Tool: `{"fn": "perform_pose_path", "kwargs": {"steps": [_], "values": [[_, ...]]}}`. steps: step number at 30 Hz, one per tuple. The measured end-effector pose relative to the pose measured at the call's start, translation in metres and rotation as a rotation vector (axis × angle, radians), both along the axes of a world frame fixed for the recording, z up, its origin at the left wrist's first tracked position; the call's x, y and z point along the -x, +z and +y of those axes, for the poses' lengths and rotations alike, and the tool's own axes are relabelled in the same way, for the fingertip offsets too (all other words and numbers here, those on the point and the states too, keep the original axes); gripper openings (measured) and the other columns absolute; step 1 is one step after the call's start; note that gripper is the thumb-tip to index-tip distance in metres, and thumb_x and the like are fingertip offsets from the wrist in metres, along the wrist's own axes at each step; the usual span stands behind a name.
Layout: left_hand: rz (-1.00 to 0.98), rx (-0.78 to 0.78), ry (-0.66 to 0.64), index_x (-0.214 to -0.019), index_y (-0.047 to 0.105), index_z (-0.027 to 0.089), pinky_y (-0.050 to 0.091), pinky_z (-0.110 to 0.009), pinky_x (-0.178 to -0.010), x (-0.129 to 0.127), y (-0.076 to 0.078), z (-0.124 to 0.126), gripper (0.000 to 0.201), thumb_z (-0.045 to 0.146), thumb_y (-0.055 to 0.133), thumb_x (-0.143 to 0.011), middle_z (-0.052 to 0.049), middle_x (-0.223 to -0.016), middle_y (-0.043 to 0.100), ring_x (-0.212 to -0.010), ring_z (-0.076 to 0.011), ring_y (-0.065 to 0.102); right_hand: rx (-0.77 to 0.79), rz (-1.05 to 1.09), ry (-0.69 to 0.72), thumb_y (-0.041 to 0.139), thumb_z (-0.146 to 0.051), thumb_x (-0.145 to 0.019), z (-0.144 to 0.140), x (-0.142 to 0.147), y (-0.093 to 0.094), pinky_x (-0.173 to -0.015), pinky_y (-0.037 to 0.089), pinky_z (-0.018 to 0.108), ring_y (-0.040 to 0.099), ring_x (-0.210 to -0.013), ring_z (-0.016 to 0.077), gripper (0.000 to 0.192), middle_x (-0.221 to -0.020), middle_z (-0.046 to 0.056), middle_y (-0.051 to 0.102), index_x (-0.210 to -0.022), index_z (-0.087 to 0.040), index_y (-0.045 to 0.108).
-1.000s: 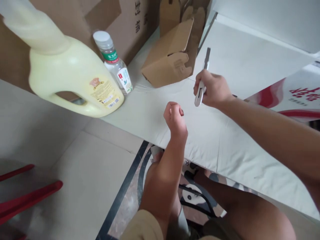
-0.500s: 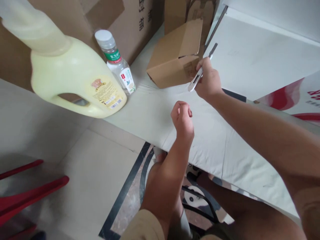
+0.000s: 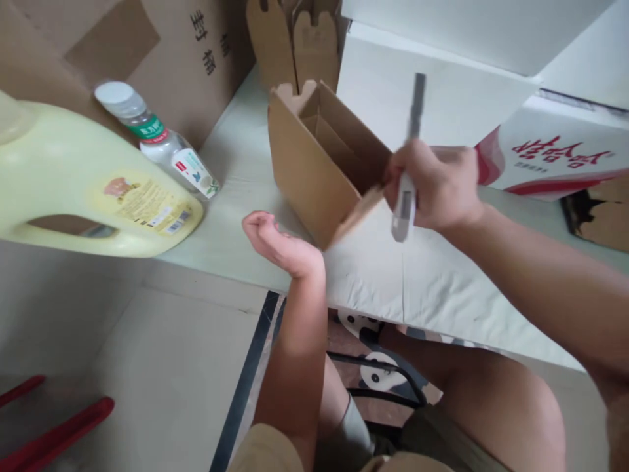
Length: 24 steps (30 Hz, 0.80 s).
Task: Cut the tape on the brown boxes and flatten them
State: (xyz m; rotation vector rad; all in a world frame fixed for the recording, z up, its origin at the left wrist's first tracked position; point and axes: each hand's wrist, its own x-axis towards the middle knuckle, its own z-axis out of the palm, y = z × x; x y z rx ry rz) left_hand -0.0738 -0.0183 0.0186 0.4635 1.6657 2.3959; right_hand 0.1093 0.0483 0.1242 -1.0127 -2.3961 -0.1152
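Note:
My right hand (image 3: 435, 187) is closed round a white utility knife (image 3: 405, 203), its grey blade pointing up and away. The fingertips of that hand are at the near end flap of a small brown cardboard box (image 3: 314, 174); whether they pinch it I cannot tell. The box stands on the white-covered table (image 3: 363, 282) with its open top facing up, and its inside shows. Left of the box's near corner, my left hand (image 3: 285, 246) is curled above the table edge, with nothing visible in it.
A pale yellow jug (image 3: 83, 170) and a clear bottle (image 3: 167, 144) stand at the left, before a large carton (image 3: 167, 85). Behind the small box are upright folded cardboard pieces (image 3: 317, 46). A white and red box (image 3: 555, 151) sits at the right. Red chair parts (image 3: 63, 432) are lower left.
The small box has turned from lying on its side to standing with its open top up. My right hand moved nearer with the knife, whose blade now points more upright. My left hand moved left.

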Motion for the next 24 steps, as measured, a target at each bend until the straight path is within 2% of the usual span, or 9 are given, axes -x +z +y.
{"fn": "perform_pose_path", "kwargs": {"steps": [2,5,8,10,13,15,17,20,24], "values": [[-0.004,-0.057,-0.02,-0.086,0.043,0.025,0.039,-0.033,-0.087,-0.004,0.001,0.001,0.025,0.046,0.041,-0.099,0.0,-0.094,0.047,-0.099,-0.0183,0.052,-0.06,0.085,0.013,0.066,-0.034,-0.081,-0.02,-0.041,-0.004,-0.064,0.054,0.044,0.068,-0.064,0.0272,0.009,-0.069,0.001,0.068,-0.086,-0.032,0.059],[-0.014,-0.175,-0.341,-0.087,0.052,0.024,0.043,-0.033,-0.083,-0.015,0.006,0.004,0.034,0.056,0.044,-0.096,-0.003,-0.098,0.059,-0.099,-0.0198,0.058,-0.218,0.348,0.002,0.069,-0.036,-0.083,-0.053,-0.087,-0.023,-0.061,0.052,0.048,0.072,-0.066,0.0288,0.015,-0.076,0.0,0.074,-0.086,-0.035,0.055],[0.048,-0.226,-0.718,-0.099,0.063,0.025,0.05,-0.035,-0.087,-0.03,0.009,0.005,0.047,0.07,0.055,-0.087,-0.006,-0.11,0.07,-0.107,-0.0239,0.065,-0.26,0.624,-0.237,0.07,-0.042,-0.087,-0.082,-0.106,-0.046,-0.091,0.051,0.067,0.076,-0.102,0.0379,0.021,-0.109,-0.003,0.079,-0.101,-0.045,0.055],[0.103,-0.19,-0.836,-0.113,0.066,0.028,0.053,-0.037,-0.091,-0.04,0.008,0.006,0.058,0.076,0.059,-0.082,-0.007,-0.117,0.074,-0.112,-0.0264,0.068,-0.092,0.768,-0.366,0.07,-0.045,-0.089,-0.094,-0.109,-0.058,-0.096,0.05,0.068,0.065,-0.131,0.0389,0.027,-0.136,-0.006,0.071,-0.108,-0.049,0.052],[0.178,-0.119,-0.872,-0.117,0.068,0.029,0.054,-0.039,-0.094,-0.053,0.004,0.01,0.067,0.083,0.058,-0.079,-0.008,-0.119,0.075,-0.115,-0.0285,0.07,0.183,0.959,-0.355,0.075,-0.052,-0.085,-0.096,-0.116,-0.069,-0.071,0.058,0.054,0.066,-0.129,0.0377,0.036,-0.15,-0.004,0.061,-0.108,-0.045,0.049],[0.217,-0.114,-0.833,-0.109,0.07,0.026,0.054,-0.042,-0.1,-0.062,0.004,0.014,0.069,0.085,0.056,-0.077,-0.009,-0.115,0.075,-0.117,-0.0303,0.069,0.323,1.054,-0.304,0.076,-0.052,-0.084,-0.092,-0.124,-0.076,-0.056,0.055,0.042,0.074,-0.101,0.0308,0.041,-0.142,0.001,0.065,-0.109,-0.043,0.045],[0.237,-0.137,-0.76,-0.097,0.069,0.023,0.053,-0.046,-0.103,-0.071,0.006,0.019,0.068,0.086,0.051,-0.079,-0.009,-0.106,0.074,-0.116,-0.0314,0.069,0.414,1.111,-0.243,0.072,-0.05,-0.088,-0.089,-0.132,-0.084,-0.046,0.047,0.035,0.068,-0.069,0.0214,0.042,-0.12,0.001,0.072,-0.114,-0.045,0.04],[0.237,-0.189,-0.653,-0.084,0.064,0.024,0.053,-0.052,-0.107,-0.081,0.012,0.026,0.063,0.084,0.044,-0.082,-0.008,-0.093,0.07,-0.114,-0.0319,0.069,0.459,1.079,-0.202,0.066,-0.05,-0.093,-0.091,-0.139,-0.095,-0.042,0.042,0.033,0.055,-0.05,0.0174,0.044,-0.088,-0.003,0.065,-0.124,-0.048,0.035],[0.245,-0.182,-0.738,-0.101,0.068,0.028,0.048,-0.054,-0.118,-0.09,0.015,0.03,0.068,0.088,0.048,-0.076,-0.008,-0.111,0.072,-0.132,-0.035,0.063,0.438,0.938,-0.247,0.056,-0.049,-0.098,-0.1,-0.143,-0.098,-0.05,0.051,0.039,0.059,-0.058,0.0216,0.043,-0.087,-0.002,0.06,-0.134,-0.05,0.032]]}}
